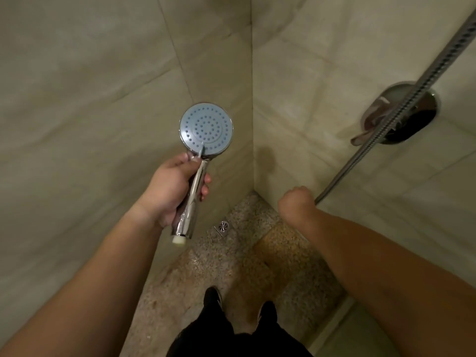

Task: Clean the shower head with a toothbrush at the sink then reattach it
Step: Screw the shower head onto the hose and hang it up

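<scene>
At the bottom of the view, the person's dark shoes stood on a speckled stone shower floor, with a small metal floor drain just ahead in the corner. Above that, the left hand was wrapped around the chrome handle of the shower head, holding it free of any hose, blue spray face toward the camera and its bare white threaded end pointing down. The right hand was closed around the lower end of the ribbed metal shower hose, whose end fitting was hidden inside the fist. Farther back, the hose ran up past a round chrome mixer valve on the beige tiled wall. So head and hose were apart and both in hand. No sink or toothbrush was in sight, and whether the nozzles had been scrubbed could not be told; joining head to hose clearly remained undone.
</scene>
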A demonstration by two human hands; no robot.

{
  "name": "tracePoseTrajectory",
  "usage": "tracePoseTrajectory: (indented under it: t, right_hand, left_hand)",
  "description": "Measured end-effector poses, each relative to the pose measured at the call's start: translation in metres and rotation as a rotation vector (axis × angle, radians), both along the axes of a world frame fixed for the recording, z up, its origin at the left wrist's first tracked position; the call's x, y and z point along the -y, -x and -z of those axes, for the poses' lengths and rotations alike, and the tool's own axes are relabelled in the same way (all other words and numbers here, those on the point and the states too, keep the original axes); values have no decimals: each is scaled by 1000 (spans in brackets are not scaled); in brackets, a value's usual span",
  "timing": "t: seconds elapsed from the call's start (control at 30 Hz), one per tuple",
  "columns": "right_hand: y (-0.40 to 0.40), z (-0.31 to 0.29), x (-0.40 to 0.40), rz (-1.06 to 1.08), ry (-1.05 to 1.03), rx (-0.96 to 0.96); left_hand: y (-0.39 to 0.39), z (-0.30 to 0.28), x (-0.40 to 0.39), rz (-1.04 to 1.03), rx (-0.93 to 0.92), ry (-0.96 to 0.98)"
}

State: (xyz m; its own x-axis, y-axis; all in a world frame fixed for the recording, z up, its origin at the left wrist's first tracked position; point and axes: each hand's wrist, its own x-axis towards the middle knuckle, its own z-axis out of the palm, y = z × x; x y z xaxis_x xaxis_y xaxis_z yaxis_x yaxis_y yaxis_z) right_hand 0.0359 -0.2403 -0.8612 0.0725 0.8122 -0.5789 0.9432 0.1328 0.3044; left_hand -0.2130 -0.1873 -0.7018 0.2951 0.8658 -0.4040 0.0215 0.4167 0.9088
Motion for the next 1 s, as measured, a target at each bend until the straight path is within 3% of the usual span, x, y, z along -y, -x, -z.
tracePoseTrajectory:
  t: [0.13, 0.23, 0.33, 0.5, 0.63, 0.87, 1.0]
  right_hand:
    - [7, 9, 3, 41, 187, 175]
    - [2, 11, 5, 129, 257, 149]
    - [2, 8, 7, 234, 173, 68]
    - [26, -11, 2, 188, -95, -78]
    - [47, -48, -2, 273, -361, -344]
    - [83, -117, 20, 679, -705, -1053]
    - [108, -160, 45, 583, -834, -1193]
  left_hand:
    - [3, 1, 3, -92, 23, -13]
    - [5, -2, -1, -133, 20, -42]
    - [8, -6, -6, -169, 43, -64]
    - [15, -14, -11, -238, 61, -108]
    - [29, -24, -16, -318, 113, -125]
    - [55, -54, -32, -388, 216, -251]
    - [55, -71, -41, -402, 267, -298]
